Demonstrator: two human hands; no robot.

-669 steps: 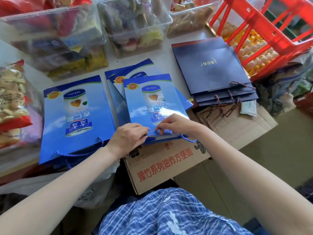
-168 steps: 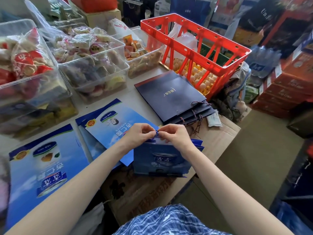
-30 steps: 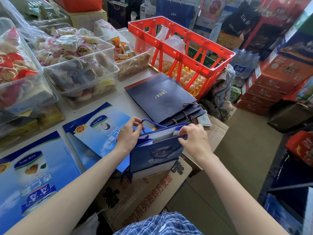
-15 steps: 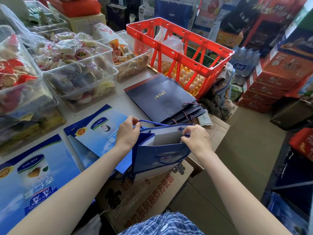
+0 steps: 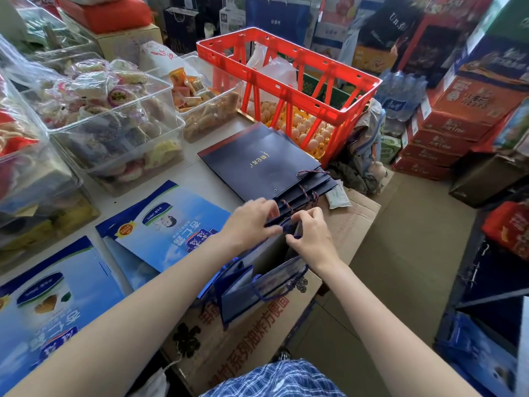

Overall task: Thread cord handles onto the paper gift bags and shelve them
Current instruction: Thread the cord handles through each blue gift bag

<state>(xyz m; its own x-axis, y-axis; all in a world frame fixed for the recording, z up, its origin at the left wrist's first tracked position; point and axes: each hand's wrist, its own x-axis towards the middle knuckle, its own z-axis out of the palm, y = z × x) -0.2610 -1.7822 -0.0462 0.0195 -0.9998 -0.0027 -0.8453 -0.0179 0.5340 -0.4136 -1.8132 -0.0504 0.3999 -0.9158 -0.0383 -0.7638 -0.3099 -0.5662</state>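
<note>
1. Head view: both hands meet at the top edge of a blue gift bag (image 5: pixel 257 293) that stands open, mouth up, at the near edge of the counter (image 5: pixel 206 174).
2. Left hand (image 5: pixel 252 222): fingers curled toward the bag's far rim, beside the right hand. Looks like a pinch on the rim or the cord there; exact contact is blurred.
3. Right hand (image 5: pixel 310 234): fingers curled, thumb and fingertips pinching the bag's upper edge at the handle hole.
4. Blue cord handle (image 5: pixel 274 293) hangs in a loop over the bag's near face, so that side is already threaded.
5. Bag sits partly on a cardboard box (image 5: pixel 246 336) with red print, which juts out from the counter edge.
6. Flat blue bags (image 5: pixel 169 224) lie on the counter just left of the hands; another flat blue bag (image 5: pixel 48 308) is further left at the frame edge.
7. Stack of dark navy bags (image 5: pixel 257 164) lies flat just beyond the hands, twisted cord handles showing at the near end.
8. Red crate (image 5: pixel 289 81) stands behind the navy stack, with trays of eggs (image 5: pixel 303 130) visible through its bars.
9. Clear plastic bins of wrapped snacks (image 5: pixel 114 121) line the far left of the counter.
10. Stacked red cartons (image 5: pixel 452 127) sit on the floor to the right.
</note>
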